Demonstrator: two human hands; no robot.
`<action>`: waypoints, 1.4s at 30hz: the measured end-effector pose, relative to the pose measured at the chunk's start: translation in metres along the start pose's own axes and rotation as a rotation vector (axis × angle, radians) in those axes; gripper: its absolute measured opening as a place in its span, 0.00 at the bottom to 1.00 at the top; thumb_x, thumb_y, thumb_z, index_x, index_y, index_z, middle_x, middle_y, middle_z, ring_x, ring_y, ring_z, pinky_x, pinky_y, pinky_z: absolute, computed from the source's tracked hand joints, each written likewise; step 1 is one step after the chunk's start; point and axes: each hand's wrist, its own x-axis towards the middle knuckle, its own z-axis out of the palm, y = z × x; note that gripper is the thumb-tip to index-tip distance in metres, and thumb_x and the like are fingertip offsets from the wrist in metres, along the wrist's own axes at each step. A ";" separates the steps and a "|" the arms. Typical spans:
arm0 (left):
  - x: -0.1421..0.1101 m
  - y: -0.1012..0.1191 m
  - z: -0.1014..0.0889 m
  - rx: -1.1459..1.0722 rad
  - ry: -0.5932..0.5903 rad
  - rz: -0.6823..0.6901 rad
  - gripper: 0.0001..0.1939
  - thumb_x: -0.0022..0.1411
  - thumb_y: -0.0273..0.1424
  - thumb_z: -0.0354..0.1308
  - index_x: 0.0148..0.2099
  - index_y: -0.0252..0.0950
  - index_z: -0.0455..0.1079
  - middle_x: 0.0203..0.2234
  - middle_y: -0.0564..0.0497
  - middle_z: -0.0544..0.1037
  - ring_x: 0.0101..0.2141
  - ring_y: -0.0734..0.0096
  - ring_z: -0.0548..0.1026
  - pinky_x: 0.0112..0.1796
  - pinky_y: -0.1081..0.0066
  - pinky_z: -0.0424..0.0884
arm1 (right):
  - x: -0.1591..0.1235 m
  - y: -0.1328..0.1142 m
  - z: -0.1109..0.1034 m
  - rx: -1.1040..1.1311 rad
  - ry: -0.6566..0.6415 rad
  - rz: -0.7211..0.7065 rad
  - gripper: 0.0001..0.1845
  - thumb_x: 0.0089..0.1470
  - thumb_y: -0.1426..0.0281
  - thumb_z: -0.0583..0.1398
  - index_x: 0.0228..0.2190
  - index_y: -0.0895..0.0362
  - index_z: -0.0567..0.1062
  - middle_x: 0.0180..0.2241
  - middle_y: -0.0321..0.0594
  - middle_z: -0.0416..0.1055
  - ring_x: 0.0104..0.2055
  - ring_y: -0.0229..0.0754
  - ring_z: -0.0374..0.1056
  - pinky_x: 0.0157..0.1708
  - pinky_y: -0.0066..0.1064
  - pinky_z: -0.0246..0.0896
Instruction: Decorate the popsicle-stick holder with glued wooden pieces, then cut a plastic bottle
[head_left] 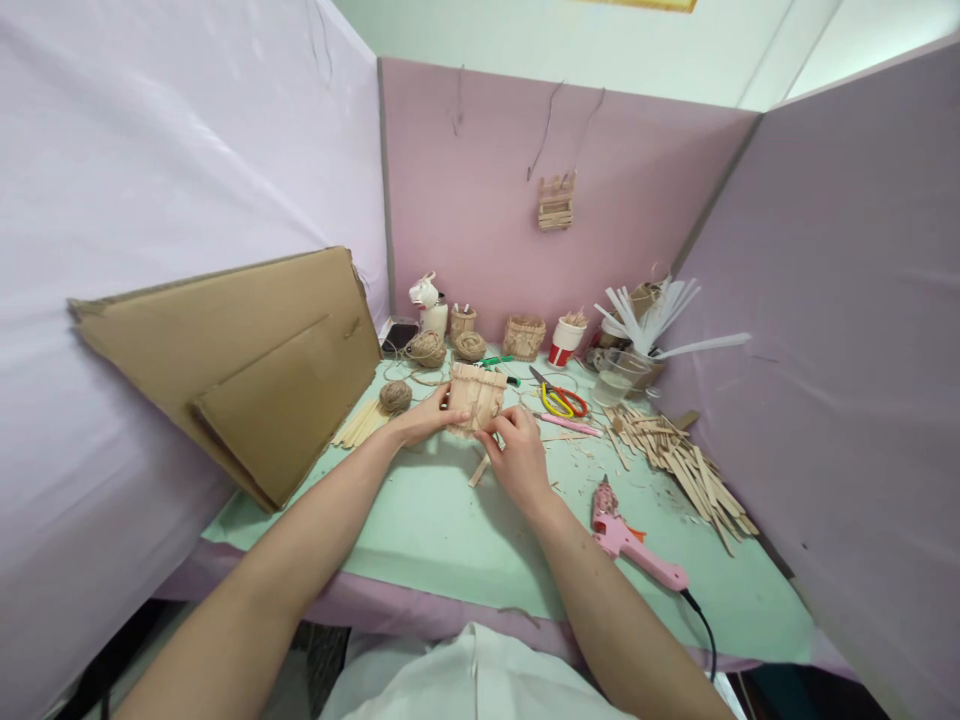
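A small box built of wooden craft sticks (478,396) stands upright on the green table (450,530). My left hand (424,416) grips its left side with the fingers wrapped round the edge. My right hand (517,452) is closed at the box's lower right corner, its fingertips pinching the bottom edge. A loose wooden stick (478,471) lies on the table just under the box, between my two hands.
A pink glue gun (628,535) lies to the right with its cord running off the front edge. Beyond it are a pile of craft sticks (686,465), scissors (559,398) and cups (564,342). Twine balls (395,396) and cardboard sheets (247,360) lie left.
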 end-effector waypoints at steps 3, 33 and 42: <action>-0.003 0.003 0.002 -0.126 -0.067 -0.061 0.35 0.48 0.37 0.71 0.56 0.37 0.63 0.56 0.38 0.70 0.52 0.53 0.73 0.51 0.56 0.69 | 0.000 -0.004 -0.005 -0.012 -0.016 -0.019 0.07 0.57 0.69 0.61 0.27 0.55 0.71 0.34 0.42 0.66 0.39 0.46 0.61 0.38 0.36 0.59; -0.009 -0.002 0.033 -0.338 -0.064 -0.083 0.33 0.54 0.36 0.67 0.59 0.37 0.60 0.55 0.39 0.72 0.48 0.58 0.76 0.45 0.62 0.73 | -0.001 -0.011 -0.015 -0.002 0.078 -0.069 0.10 0.60 0.74 0.55 0.28 0.55 0.72 0.27 0.39 0.66 0.33 0.42 0.60 0.34 0.32 0.58; -0.008 -0.003 0.036 -0.374 -0.005 -0.093 0.33 0.50 0.35 0.70 0.55 0.36 0.62 0.49 0.40 0.75 0.41 0.62 0.78 0.40 0.66 0.75 | -0.003 -0.009 -0.013 -0.006 0.047 -0.037 0.09 0.58 0.76 0.56 0.27 0.55 0.71 0.28 0.38 0.67 0.34 0.42 0.61 0.35 0.31 0.57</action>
